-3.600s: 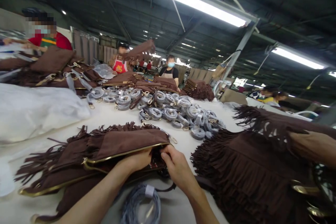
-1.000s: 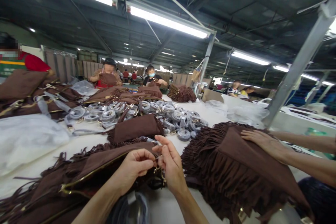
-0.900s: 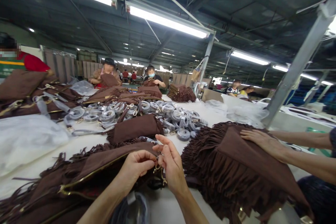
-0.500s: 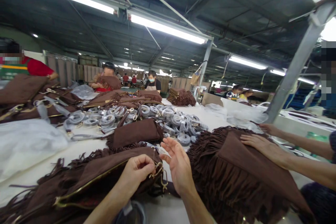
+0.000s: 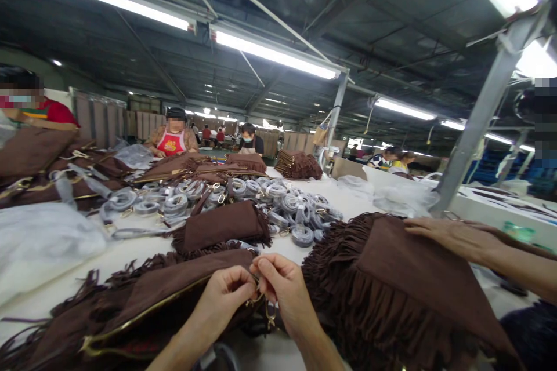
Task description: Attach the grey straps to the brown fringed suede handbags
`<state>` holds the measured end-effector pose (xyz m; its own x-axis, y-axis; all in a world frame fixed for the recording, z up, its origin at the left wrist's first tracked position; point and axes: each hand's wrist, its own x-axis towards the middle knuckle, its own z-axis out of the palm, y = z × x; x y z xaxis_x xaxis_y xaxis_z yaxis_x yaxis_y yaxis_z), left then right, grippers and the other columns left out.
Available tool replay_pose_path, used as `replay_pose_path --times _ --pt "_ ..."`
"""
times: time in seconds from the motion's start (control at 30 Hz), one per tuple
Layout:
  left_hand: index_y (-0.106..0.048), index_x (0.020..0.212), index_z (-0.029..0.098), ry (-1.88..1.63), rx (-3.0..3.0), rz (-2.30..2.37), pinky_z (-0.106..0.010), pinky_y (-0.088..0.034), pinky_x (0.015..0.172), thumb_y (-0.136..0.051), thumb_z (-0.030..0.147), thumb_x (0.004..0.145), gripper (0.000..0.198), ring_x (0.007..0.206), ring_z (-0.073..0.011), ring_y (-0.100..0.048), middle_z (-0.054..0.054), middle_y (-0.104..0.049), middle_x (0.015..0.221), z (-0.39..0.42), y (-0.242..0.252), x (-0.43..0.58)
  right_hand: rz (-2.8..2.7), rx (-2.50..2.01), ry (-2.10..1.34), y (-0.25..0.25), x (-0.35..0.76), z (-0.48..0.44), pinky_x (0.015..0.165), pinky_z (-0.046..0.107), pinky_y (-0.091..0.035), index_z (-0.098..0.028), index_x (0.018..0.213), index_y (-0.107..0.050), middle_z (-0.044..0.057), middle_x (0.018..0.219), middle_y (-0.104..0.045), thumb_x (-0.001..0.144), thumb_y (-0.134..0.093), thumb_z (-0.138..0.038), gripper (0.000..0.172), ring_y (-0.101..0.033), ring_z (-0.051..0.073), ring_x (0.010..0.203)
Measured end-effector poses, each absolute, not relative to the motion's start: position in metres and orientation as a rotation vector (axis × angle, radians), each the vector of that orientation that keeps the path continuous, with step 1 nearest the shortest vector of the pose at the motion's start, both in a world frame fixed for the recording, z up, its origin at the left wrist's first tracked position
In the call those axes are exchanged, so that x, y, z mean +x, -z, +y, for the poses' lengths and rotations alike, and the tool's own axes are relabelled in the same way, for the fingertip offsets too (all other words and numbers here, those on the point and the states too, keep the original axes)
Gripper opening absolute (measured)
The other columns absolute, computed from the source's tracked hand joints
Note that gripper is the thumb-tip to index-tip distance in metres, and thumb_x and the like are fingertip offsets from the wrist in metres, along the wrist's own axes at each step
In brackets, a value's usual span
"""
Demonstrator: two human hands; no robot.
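A brown suede fringed bag (image 5: 174,295) with a gold zipper lies in front of me on the white table (image 5: 139,246). My left hand (image 5: 221,301) and my right hand (image 5: 282,293) meet at the bag's right end, both pinched on a small gold clasp (image 5: 261,301) there. A gold ring hangs just below my fingers. The fingertips hide how the clasp joins the bag.
A co-worker's hand (image 5: 452,237) rests on a pile of fringed bags (image 5: 391,295) at my right. A smaller brown pouch (image 5: 221,223) and several wrapped grey strap coils (image 5: 278,203) lie behind. White plastic bags (image 5: 43,243) sit left. Other people work at the far side.
My right hand was spread open half a second ago and has closed back onto the clasp beside my left. The co-worker's hand slid along the pile at right.
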<state>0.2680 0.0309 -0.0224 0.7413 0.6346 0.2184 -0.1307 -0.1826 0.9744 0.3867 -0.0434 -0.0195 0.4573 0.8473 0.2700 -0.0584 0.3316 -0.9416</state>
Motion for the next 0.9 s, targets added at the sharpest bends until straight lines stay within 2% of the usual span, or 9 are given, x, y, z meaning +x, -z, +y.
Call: replay_pose_path --times 0.07,0.13,0.23,0.3,0.43,0.63,0.9 --pt "-0.058 0.056 0.015 -0.714 1.613 0.425 -0.022 -0.031 0.054 -0.065 0.037 0.066 0.025 0.054 -0.0105 -0.041 0.003 -0.052 0.054 0.031 0.022 0.267 -0.880 -1.059 -0.730 0.019 0.387 -0.044 0.033 0.015 -0.021 -0.013 0.075 -0.068 -0.001 0.053 -0.061 0.072 -0.073 -0.050 0.037 -0.036 0.003 0.035" --pt "-0.060 0.059 0.015 -0.715 1.579 0.459 -0.021 -0.028 0.051 -0.068 0.038 0.065 0.025 0.051 -0.0088 -0.037 0.004 -0.053 0.053 0.032 0.020 0.264 -0.825 -1.016 -0.742 0.018 0.388 -0.043 0.033 0.014 -0.029 -0.013 0.075 -0.068 0.001 0.058 -0.064 0.069 -0.075 -0.050 0.039 -0.045 0.005 0.038" --pt "-0.067 0.074 0.013 -0.727 1.509 0.517 -0.020 -0.023 0.046 -0.070 0.039 0.063 0.028 0.047 -0.0064 -0.033 0.003 -0.057 0.057 0.035 0.016 0.261 -0.756 -0.961 -0.770 0.017 0.390 -0.043 0.047 0.018 -0.050 -0.013 0.080 -0.070 0.004 0.069 -0.069 0.064 -0.080 -0.049 0.040 -0.061 0.010 0.053" --pt "-0.068 0.080 0.013 -0.760 1.474 0.531 -0.020 -0.023 0.045 -0.071 0.038 0.062 0.031 0.046 -0.0062 -0.034 0.002 -0.060 0.058 0.038 0.015 0.260 -0.762 -0.981 -0.777 0.017 0.391 -0.043 0.056 0.023 -0.056 -0.013 0.081 -0.071 0.004 0.071 -0.070 0.063 -0.081 -0.049 0.042 -0.064 0.012 0.059" --pt "-0.067 0.073 0.014 -0.855 1.456 0.529 -0.020 -0.028 0.046 -0.069 0.035 0.062 0.024 0.048 -0.0084 -0.041 0.002 -0.059 0.056 0.041 0.017 0.260 -0.854 -1.065 -0.738 0.017 0.389 -0.043 0.053 0.026 -0.056 -0.013 0.080 -0.070 0.004 0.068 -0.069 0.063 -0.079 -0.052 0.043 -0.063 0.013 0.055" --pt "-0.063 0.067 0.017 -0.887 1.530 0.505 -0.020 -0.028 0.046 -0.065 0.032 0.067 0.015 0.050 -0.0088 -0.040 0.004 -0.055 0.057 0.039 0.016 0.257 -1.026 -1.130 -0.654 0.025 0.387 -0.041 0.050 0.023 -0.051 -0.016 0.076 -0.065 0.001 0.062 -0.066 0.074 -0.071 -0.050 0.035 -0.060 0.012 0.050" --pt "-0.058 0.064 0.018 -0.953 1.634 0.467 -0.021 -0.036 0.054 -0.060 0.031 0.072 0.016 0.054 -0.0108 -0.045 0.005 -0.050 0.057 0.036 0.016 0.260 -1.157 -1.242 -0.530 0.028 0.384 -0.039 0.047 0.020 -0.045 -0.018 0.075 -0.064 -0.003 0.054 -0.057 0.084 -0.057 -0.045 0.029 -0.054 0.011 0.046"
